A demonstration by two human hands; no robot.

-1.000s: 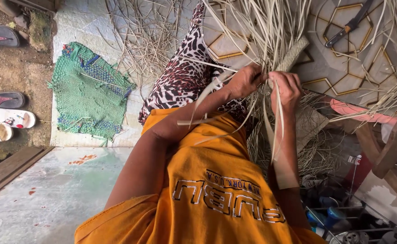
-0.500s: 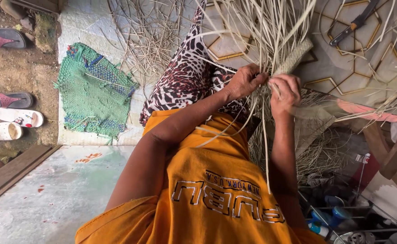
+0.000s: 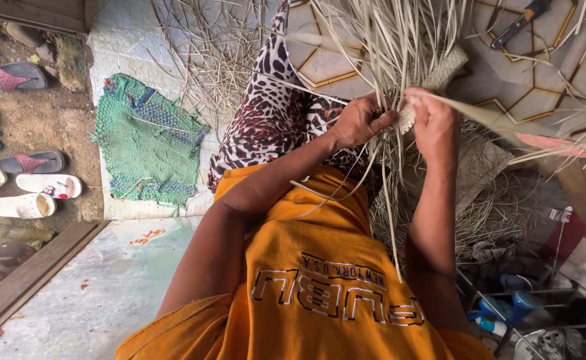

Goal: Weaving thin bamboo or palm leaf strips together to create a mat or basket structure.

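Observation:
My left hand (image 3: 363, 120) and my right hand (image 3: 433, 120) meet at the edge of a woven straw piece (image 3: 439, 73) from which many long pale strips (image 3: 386, 47) fan out. Each hand pinches strips at the woven edge, fingers closed on them. One long strip (image 3: 389, 213) hangs down between my forearms. I wear an orange shirt (image 3: 306, 280) and a leopard-print cloth (image 3: 266, 120) covers my legs.
A green knitted mat (image 3: 149, 140) lies on the tiled floor to the left, with several sandals (image 3: 26, 180) on the dirt beyond it. A knife (image 3: 523, 20) lies at top right. Woven mat pieces (image 3: 479, 167), loose straw and a wire rack with bottles (image 3: 513, 307) are at right.
The view has shifted slightly; both hands stay at the woven edge, working the strips with small finger movements. The right hand has moved a little higher against the piece.

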